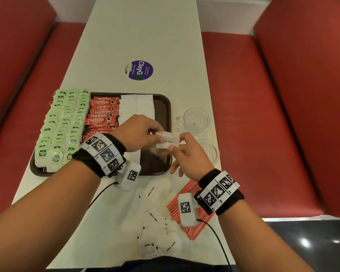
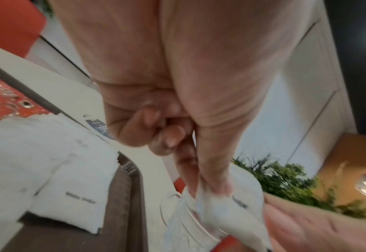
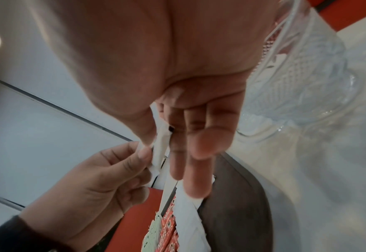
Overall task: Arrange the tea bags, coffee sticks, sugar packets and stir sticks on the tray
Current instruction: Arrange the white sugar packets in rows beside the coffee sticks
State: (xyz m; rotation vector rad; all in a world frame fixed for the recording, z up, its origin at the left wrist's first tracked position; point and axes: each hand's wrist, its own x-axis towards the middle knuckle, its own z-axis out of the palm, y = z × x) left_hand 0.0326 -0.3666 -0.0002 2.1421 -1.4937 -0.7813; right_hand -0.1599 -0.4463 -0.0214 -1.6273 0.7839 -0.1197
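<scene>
A brown tray [image 1: 162, 107] holds rows of green tea bags [image 1: 63, 122], red coffee sticks [image 1: 102, 116] and white sugar packets [image 1: 137, 107]. Above the tray's near right part, both hands pinch a few white sugar packets [image 1: 168, 139] between them. My left hand [image 1: 158, 136] grips their left end with thumb and fingers. My right hand [image 1: 176, 143] pinches the right end, its other fingers straight. The left wrist view shows my left hand [image 2: 205, 185] on a held packet [image 2: 231, 204]. In the right wrist view, my right hand [image 3: 158, 145] pinches the packet edge [image 3: 161, 153].
Loose sugar packets [image 1: 155, 222] lie on the white table near me, with red stir sticks [image 1: 192, 230] partly under my right wrist. Two glass cups [image 1: 196, 118] [image 1: 210, 152] stand right of the tray. Red bench seats flank the table.
</scene>
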